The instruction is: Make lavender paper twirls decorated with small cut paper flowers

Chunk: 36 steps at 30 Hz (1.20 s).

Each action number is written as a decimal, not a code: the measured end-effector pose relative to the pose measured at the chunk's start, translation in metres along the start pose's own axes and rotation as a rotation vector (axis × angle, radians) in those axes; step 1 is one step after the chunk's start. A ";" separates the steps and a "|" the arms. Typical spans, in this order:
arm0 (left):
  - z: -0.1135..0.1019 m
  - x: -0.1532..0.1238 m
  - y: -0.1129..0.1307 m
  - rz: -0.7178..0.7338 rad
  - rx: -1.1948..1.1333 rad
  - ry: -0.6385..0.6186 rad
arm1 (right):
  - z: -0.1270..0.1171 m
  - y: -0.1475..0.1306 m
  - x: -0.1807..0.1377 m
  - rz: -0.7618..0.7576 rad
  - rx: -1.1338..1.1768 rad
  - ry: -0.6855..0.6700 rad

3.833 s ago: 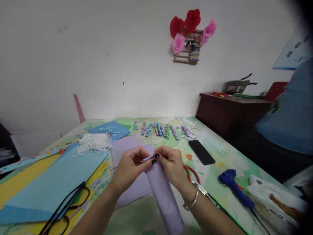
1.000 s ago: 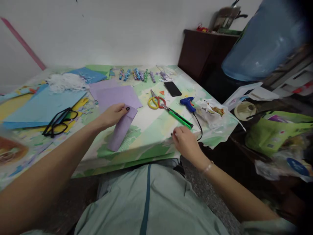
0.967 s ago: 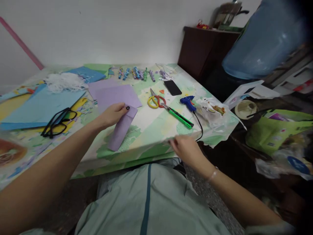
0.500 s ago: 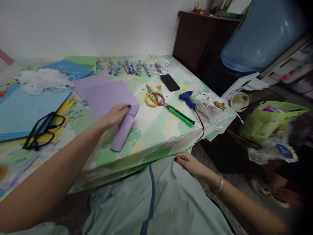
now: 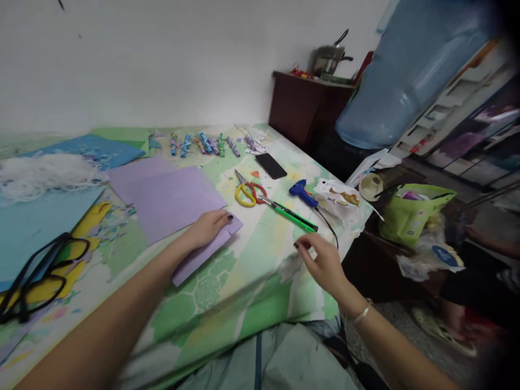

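Note:
My left hand [image 5: 209, 227] is closed on a folded strip of purple paper [image 5: 195, 266] near the front of the table, with the thumb at its upper end. My right hand [image 5: 319, 257] hovers over the table's front right part, fingers loosely curved and nothing visible in them. Just beyond it lies a green utility knife [image 5: 296, 218], blade pointing left. Scissors [image 5: 248, 194] with one yellow and one red handle rest by the blade. A larger purple sheet [image 5: 174, 197] lies flat behind my left hand.
A blue glue gun [image 5: 304, 193] with a black cord, a phone [image 5: 271, 166] and a plastic bag of food [image 5: 339, 197] are at the right. Small paper rolls [image 5: 206, 144] line the back. Black glasses [image 5: 40, 276] and white shredded strands [image 5: 49, 176] lie left. A person sits at the right.
My right hand has let go of the trouser cloth and risen over the table edge. My left hand has turned the purple strip to lie more slantwise. The view has shifted upward.

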State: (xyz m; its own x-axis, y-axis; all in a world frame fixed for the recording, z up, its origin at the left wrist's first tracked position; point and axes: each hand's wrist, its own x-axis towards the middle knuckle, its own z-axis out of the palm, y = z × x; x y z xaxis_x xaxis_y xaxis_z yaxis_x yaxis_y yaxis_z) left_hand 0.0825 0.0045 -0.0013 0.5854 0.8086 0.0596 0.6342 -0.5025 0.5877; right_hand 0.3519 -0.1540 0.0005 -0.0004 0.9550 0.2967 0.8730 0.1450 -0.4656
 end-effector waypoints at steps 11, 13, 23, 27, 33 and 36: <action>0.021 -0.036 0.010 0.221 0.277 0.136 | 0.010 0.038 0.047 0.040 -0.265 -0.029; 0.023 -0.041 0.009 0.371 0.321 0.151 | 0.004 0.037 0.032 0.011 -0.136 -0.072; 0.030 -0.044 0.004 0.494 0.399 0.259 | 0.014 0.019 -0.038 0.050 0.353 -0.200; 0.033 -0.051 0.014 0.495 0.517 0.241 | 0.013 0.014 -0.044 -0.066 0.203 -0.088; 0.037 -0.053 0.017 0.545 0.635 0.300 | -0.001 0.007 -0.043 -0.111 0.172 -0.023; 0.038 -0.052 0.013 0.545 0.600 0.334 | -0.001 0.007 -0.041 -0.089 0.181 -0.022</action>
State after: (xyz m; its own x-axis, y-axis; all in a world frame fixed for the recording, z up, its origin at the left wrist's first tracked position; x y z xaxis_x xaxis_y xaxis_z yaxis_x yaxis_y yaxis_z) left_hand 0.0795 -0.0554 -0.0271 0.7654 0.4090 0.4969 0.5229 -0.8453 -0.1096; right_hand 0.3589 -0.1924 -0.0144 -0.0860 0.9413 0.3264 0.7675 0.2715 -0.5808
